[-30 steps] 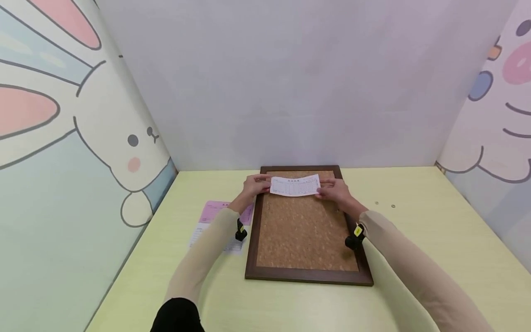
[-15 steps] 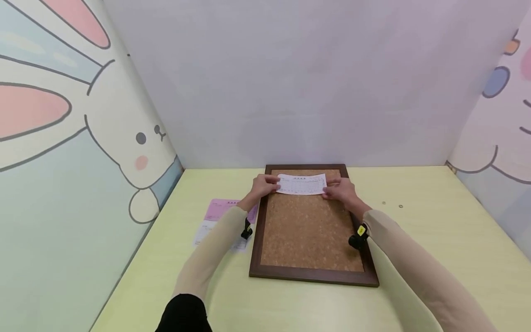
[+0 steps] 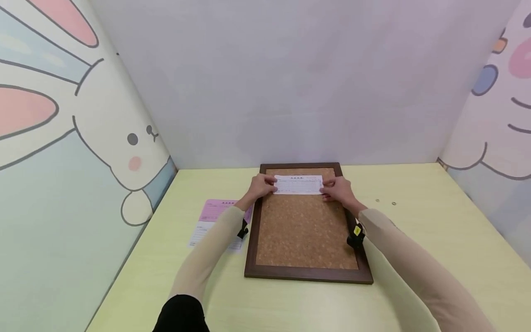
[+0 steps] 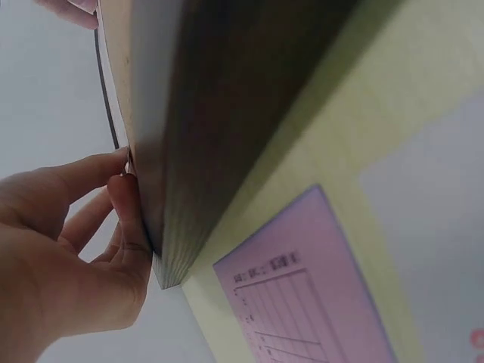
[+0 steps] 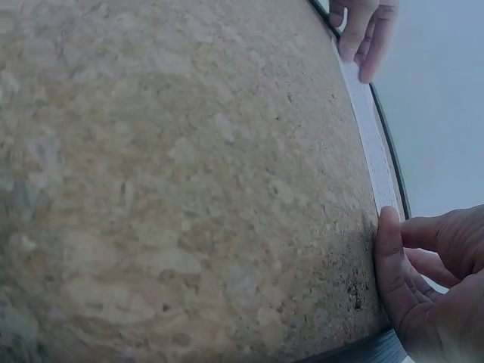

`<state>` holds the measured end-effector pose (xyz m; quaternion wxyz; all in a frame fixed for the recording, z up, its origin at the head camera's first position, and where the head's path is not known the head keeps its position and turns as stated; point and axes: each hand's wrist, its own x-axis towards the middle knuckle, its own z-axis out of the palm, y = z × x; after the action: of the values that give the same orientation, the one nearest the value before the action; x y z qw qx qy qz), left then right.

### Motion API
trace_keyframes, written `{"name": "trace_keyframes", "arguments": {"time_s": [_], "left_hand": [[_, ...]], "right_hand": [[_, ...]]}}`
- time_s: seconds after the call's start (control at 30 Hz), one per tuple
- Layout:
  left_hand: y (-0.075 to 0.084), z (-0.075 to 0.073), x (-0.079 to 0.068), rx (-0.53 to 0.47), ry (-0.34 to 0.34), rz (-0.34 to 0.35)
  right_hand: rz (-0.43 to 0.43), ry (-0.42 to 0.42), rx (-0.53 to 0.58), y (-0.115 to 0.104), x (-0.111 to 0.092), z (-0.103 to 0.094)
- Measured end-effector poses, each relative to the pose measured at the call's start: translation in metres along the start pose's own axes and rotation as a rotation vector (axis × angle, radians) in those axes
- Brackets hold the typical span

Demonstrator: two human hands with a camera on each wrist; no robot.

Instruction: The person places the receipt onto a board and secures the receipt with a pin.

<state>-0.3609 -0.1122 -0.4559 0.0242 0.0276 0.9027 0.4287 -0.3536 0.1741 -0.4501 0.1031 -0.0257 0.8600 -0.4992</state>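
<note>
A white printed paper slip (image 3: 298,185) lies across the upper part of a cork board (image 3: 307,235) with a dark brown frame. It looks flat, its long sides about level with the top of the frame. At its left end my left hand (image 3: 260,186) pinches the edge between thumb and fingers. My right hand (image 3: 338,190) pinches the other end the same way. The right wrist view shows the slip (image 5: 368,144) close against the cork, with the right thumb and fingers at its near end. In the left wrist view, my left hand (image 4: 83,249) is beside the frame's edge.
Left of the board, partly under the left forearm, lie a pink printed form (image 3: 213,210) and a white printed form (image 3: 201,232). Two tiny objects (image 3: 393,203) sit on the table to the right, too small to identify. A pale wall (image 3: 307,92) stands behind the table.
The slip was bowed and slightly tilted a second ago; now it is straight and flatter on the cork. Both hands have kept hold of its ends.
</note>
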Motion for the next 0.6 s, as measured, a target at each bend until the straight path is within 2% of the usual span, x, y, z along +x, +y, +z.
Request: {"name": "trace_keyframes", "arguments": {"time_s": [0.07, 0.17, 0.3, 0.6], "left_hand": [[0.000, -0.002, 0.000, 0.017, 0.013, -0.002], [0.000, -0.002, 0.000, 0.023, -0.006, -0.013], [0.001, 0.001, 0.002, 0.022, -0.040, -0.022], [0.001, -0.002, 0.002, 0.042, -0.043, -0.024]], "right_hand": [[-0.026, -0.020, -0.034, -0.003, 0.001, 0.000], [-0.037, -0.033, -0.085, -0.005, -0.001, -0.008], [-0.053, -0.039, -0.151, -0.008, -0.012, -0.032], [-0.124, -0.090, -0.250, -0.004, -0.035, -0.085]]}}
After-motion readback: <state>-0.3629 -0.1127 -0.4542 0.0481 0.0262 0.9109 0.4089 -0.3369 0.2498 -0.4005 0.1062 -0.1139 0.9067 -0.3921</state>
